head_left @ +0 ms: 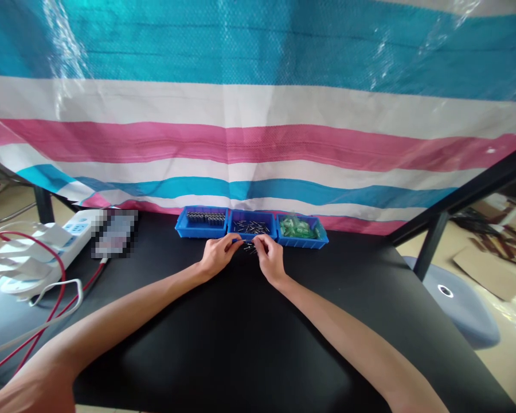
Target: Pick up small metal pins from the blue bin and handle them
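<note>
Both my arms reach forward over a black table. My left hand and my right hand meet just in front of the middle of three blue trays, fingers pinched together around a few small dark metal parts lying on the table between them. The middle tray holds thin dark pins. The left tray holds rows of dark cylinders. The right tray holds small green pieces. What exactly each pinch holds is too small to tell.
A striped blue, white and pink tarp hangs behind the trays. At the left lie a white power strip with red and white cables and a blurred flat device. A grey stool stands right of the table.
</note>
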Demonstrator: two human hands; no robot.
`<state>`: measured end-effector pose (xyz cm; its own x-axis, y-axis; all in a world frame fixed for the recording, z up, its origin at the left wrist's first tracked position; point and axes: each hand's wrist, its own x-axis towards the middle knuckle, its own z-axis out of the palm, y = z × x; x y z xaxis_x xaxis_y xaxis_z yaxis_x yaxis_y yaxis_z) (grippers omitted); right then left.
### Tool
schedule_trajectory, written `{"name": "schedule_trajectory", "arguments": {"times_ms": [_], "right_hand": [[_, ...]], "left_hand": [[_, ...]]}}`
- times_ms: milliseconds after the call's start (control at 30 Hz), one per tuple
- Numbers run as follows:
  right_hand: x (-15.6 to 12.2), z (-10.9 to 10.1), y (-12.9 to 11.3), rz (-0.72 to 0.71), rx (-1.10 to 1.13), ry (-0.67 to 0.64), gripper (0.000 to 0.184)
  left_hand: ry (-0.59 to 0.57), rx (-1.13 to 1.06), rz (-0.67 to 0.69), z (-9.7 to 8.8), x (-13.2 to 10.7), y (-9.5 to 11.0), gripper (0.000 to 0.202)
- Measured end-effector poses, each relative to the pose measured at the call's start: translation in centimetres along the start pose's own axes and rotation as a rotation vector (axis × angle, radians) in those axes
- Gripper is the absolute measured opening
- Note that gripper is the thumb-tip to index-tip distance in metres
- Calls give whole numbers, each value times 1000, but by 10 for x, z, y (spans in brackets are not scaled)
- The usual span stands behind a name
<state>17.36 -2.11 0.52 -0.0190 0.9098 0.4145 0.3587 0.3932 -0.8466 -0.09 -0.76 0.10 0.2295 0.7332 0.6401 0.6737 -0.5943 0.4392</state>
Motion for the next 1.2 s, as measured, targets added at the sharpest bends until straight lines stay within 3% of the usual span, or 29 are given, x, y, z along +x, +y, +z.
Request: {"name": "schedule_trajectory", "arguments": {"times_ms": [733,1200], "right_hand": [[-4,0,1,-83,-39,-42,24],[-6,-1,-5,-160,-59,38,19]], "left_hand": [[-52,-58,100,0,-2,-4,24],[-40,-65,116,-1,-2,-4,22]]}}
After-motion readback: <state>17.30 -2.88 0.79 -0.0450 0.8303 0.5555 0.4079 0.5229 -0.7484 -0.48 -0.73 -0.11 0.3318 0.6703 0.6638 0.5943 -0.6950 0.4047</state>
